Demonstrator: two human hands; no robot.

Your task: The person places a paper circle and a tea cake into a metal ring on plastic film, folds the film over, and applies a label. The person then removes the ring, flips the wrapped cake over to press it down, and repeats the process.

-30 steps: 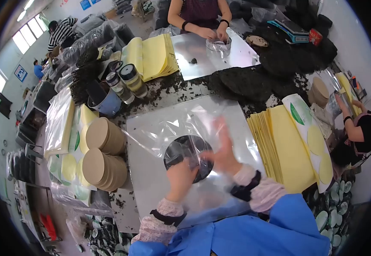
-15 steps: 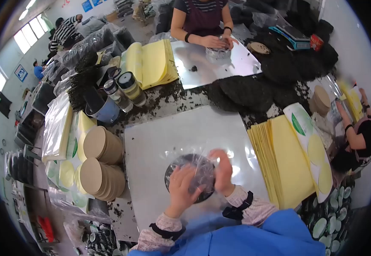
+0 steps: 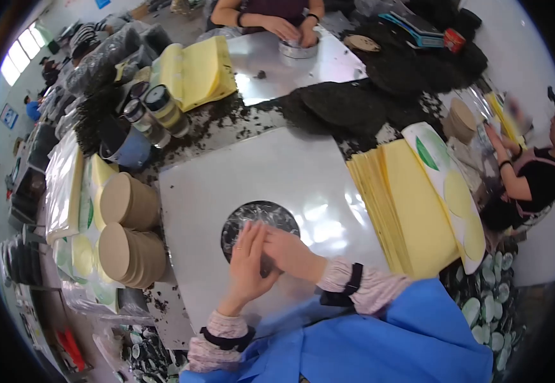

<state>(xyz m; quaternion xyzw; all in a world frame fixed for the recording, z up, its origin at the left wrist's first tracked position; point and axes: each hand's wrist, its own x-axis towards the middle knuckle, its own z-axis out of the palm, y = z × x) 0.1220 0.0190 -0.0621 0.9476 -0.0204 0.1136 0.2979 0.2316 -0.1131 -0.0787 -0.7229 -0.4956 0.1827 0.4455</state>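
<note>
A dark round cake-like disc (image 3: pixel 259 214) with clear crinkled plastic film over it lies on the shiny metal sheet in front of me. My left hand (image 3: pixel 247 265) rests over its lower part with the fingers stretched out and the thumb apart. From the right, my right hand (image 3: pixel 290 252) reaches in flat, its fingertips meeting the fingers of my left hand above the film. Both palms face down and hide the near part of the disc. Neither hand is gripping anything that I can see.
Stacked brown card discs (image 3: pixel 127 252) stand left of the metal sheet (image 3: pixel 207 182). Yellow paper (image 3: pixel 411 210) lies right of it. Dark round sheets (image 3: pixel 341 108), jars (image 3: pixel 162 108) and a blue cup (image 3: pixel 127 150) sit beyond. Across the table, a co-worker's hands hold a round tin (image 3: pixel 298 49).
My right hand has come down from the disc's right side and now lies against my left hand. The left fingers have drawn together. The whole view has shifted.
</note>
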